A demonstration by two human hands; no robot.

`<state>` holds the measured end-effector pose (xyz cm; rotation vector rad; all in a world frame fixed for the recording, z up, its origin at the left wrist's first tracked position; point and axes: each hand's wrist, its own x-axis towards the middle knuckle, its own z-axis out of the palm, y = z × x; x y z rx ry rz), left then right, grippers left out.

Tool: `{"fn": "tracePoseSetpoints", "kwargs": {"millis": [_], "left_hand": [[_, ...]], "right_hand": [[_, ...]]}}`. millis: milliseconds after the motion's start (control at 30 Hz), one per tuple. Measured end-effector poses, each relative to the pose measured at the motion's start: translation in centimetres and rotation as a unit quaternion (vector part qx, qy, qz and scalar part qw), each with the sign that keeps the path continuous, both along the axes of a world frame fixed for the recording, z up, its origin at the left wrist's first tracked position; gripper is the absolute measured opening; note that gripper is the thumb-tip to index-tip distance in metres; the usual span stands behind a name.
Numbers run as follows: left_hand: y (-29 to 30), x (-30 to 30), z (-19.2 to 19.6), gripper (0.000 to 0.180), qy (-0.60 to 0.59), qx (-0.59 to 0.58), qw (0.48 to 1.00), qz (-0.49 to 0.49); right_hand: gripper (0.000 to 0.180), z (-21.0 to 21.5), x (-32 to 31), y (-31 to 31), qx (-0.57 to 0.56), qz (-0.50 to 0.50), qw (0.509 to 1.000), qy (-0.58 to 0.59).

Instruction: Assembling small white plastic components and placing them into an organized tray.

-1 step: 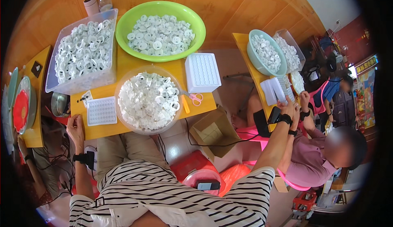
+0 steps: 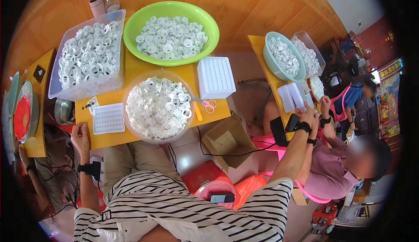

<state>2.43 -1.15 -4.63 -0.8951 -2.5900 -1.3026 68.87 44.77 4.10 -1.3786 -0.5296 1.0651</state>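
My left hand (image 2: 80,138) rests at the left front edge of the yellow table, its fingers curled in and nothing visible in them. Beside it lies a shallow white tray (image 2: 108,118) with rows of small pockets. To the right stands a round clear tub (image 2: 126,119) heaped with small white plastic parts (image 2: 155,104). My right arm stretches far right to a neighbouring table, where my right hand (image 2: 305,114) is by white ridged trays (image 2: 291,97). A co-worker's hand (image 2: 324,104) is close by; overlap hides my right fingers.
Farther back are a clear bin (image 2: 115,83) and a green basin (image 2: 209,37), both full of white parts. A white tray stack (image 2: 217,89), pink scissors (image 2: 209,106) and a yellow-handled tool (image 2: 198,112) lie right. An open cardboard box (image 2: 229,141) and dark cables are below.
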Motion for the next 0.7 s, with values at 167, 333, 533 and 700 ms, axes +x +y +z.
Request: {"fn": "tracePoseSetpoints", "kwargs": {"millis": [167, 333, 533, 700], "left_hand": [[0.1, 0.1, 0.2, 0.018, 0.004, -0.001, 1.000, -0.006], [0.2, 0.2, 0.3, 0.018, 0.005, -0.006, 1.000, -0.002], [0.0, 0.1, 0.1, 0.018, 0.005, 0.002, 1.000, -0.008], [-0.1, 0.0, 0.1, 0.018, 0.007, 0.004, 1.000, -0.011]], "right_hand": [[0.041, 1.0, -1.2, -2.2, 0.087, 0.104, 0.979, -0.150], [0.036, -0.6, 1.5, -0.6, 0.078, 0.129, 0.982, -0.113], [0.038, -0.1, 0.7, 0.5, -0.006, 0.024, 0.998, 0.061], [0.041, -0.4, 0.2, -1.4, 0.159, 0.145, 0.976, -0.014]]}}
